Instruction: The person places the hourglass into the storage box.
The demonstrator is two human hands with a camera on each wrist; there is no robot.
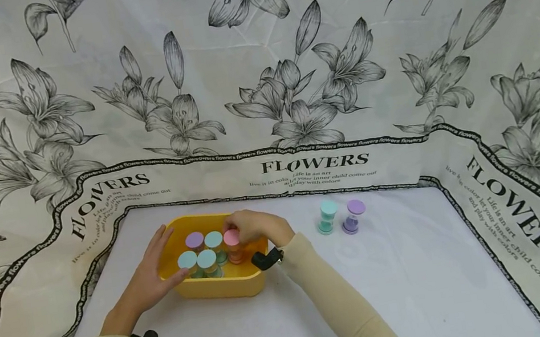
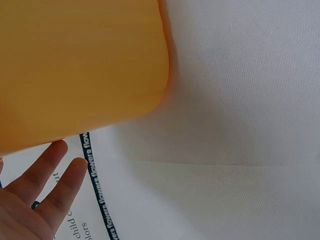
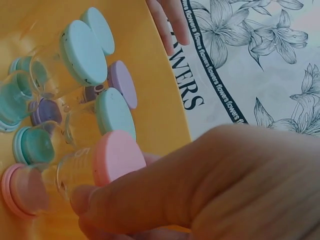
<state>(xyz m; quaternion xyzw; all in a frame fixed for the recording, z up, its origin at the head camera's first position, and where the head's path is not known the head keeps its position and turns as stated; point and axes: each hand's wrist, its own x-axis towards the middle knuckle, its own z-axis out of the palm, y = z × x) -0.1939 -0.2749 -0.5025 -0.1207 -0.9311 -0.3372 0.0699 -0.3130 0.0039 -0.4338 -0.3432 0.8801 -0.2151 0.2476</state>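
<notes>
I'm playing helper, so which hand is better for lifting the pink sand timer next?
Probably the right hand: it pinches the pink sand timer near its top. The left hand is farther away, at the left side of the yellow bin.

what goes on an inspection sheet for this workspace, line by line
Surface: white tabletop, woven texture
Job's things: yellow bin holds three mint timers, one purple timer, one pink timer; outside mint timer and outside purple timer stand upright on the tabletop
Clutter: nothing seen
Hands: left hand at the bin's side, fingers spread; right hand pinches the pink timer
Cables: nothing seen
Surroundings: floral cloth behind and at both sides
</notes>
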